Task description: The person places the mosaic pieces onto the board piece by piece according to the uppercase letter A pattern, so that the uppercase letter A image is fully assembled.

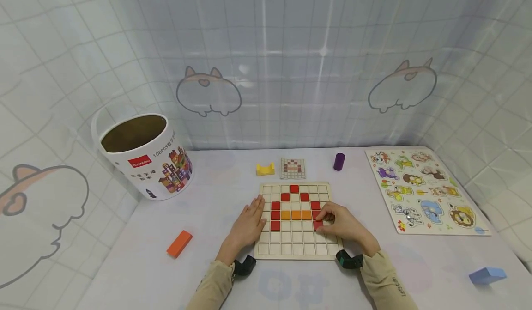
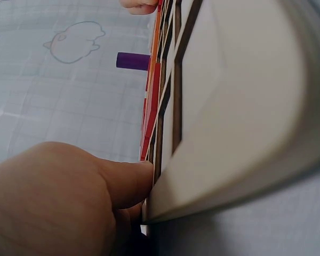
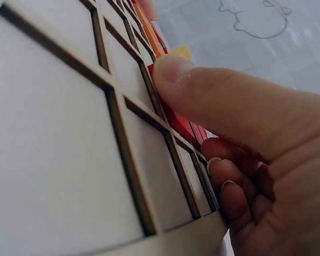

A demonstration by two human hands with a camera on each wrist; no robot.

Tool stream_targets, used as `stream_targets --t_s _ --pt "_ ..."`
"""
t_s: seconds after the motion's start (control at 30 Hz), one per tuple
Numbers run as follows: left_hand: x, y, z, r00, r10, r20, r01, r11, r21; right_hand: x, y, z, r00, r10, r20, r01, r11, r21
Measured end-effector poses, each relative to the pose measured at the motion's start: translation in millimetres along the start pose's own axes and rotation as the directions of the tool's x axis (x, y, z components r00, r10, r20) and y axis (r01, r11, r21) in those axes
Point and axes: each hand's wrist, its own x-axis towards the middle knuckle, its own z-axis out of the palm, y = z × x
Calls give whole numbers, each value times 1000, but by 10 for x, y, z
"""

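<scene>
While right hand (image 1: pixel 345 224) apparently presses, grid board (image 1: pixel 296 250) lies flat.

From my remote station, the right hand (image 1: pixel 342 224) covers part of the grid board (image 1: pixel 291 245); under its fingers (image 3: pixel 202 90) a red tile (image 1: pixel 317 225) shows only in part, and I cannot tell whether they pinch it. In the left wrist view the left hand (image 2: pixel 58 197) is cut off by the lower edge, and the board beside its fingers is blurred. The print on the white bucket (image 1: pixel 145 157) is too small for me to read.
</scene>
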Motion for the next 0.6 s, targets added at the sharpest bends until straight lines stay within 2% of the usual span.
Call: stream_targets --t_s 0.4,0.6 --pt "-16 13 -19 1000 1 -2 -1 1000 1 5 10 10 999 35 15 -36 999 26" --pt "16 4 7 1000 1 13 -1 1000 14 8 4 -25 990 115 -83 -109 991 71"
